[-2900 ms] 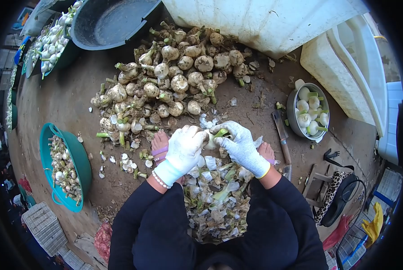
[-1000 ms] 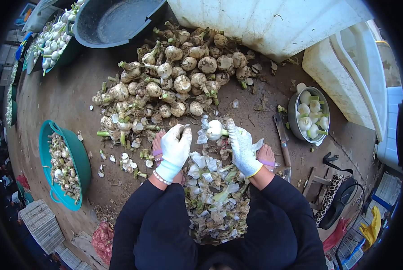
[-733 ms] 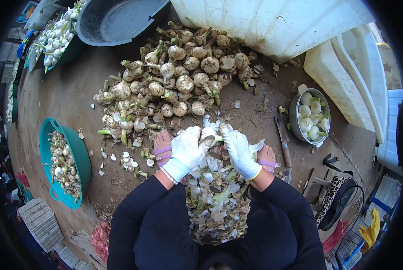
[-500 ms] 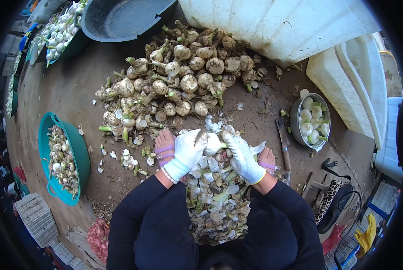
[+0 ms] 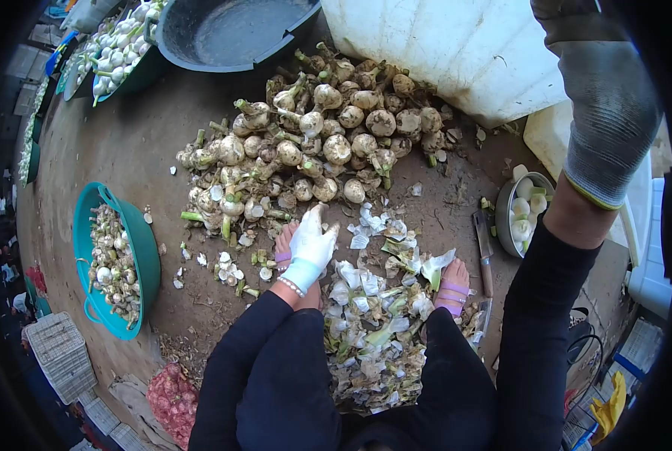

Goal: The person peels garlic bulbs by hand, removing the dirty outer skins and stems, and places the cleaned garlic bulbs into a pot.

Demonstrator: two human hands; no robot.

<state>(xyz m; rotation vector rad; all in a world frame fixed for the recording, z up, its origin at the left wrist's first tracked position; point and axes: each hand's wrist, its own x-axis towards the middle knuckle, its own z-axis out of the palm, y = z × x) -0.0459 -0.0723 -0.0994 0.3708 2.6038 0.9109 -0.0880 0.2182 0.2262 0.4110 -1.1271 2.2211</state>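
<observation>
- A teal plastic basin (image 5: 149,263) of trimmed scraps sits on the bare brown dirt floor (image 5: 118,158).
- The white-gloved left hand (image 5: 311,242) reaches, fingers loosely extended and holding nothing, to the near edge of the heap of soil-caked onion bulbs (image 5: 321,143).
- Pale peelings (image 5: 373,316) lie between the sandalled feet.
- A small metal bowl (image 5: 501,218) holds peeled bulbs.
- The grey-gloved right hand (image 5: 602,120) is raised high, its fingers out of frame; cannot tell their grip.

I see my white-gloved left hand (image 5: 312,242) stretched flat toward the heap of dirty, unpeeled bulbs (image 5: 317,143), fingers just short of it. My grey-gloved right hand (image 5: 602,98) is raised high near the white tub (image 5: 456,45), above the metal bowl of peeled white bulbs (image 5: 521,213). Peelings (image 5: 373,323) lie between my feet.
</observation>
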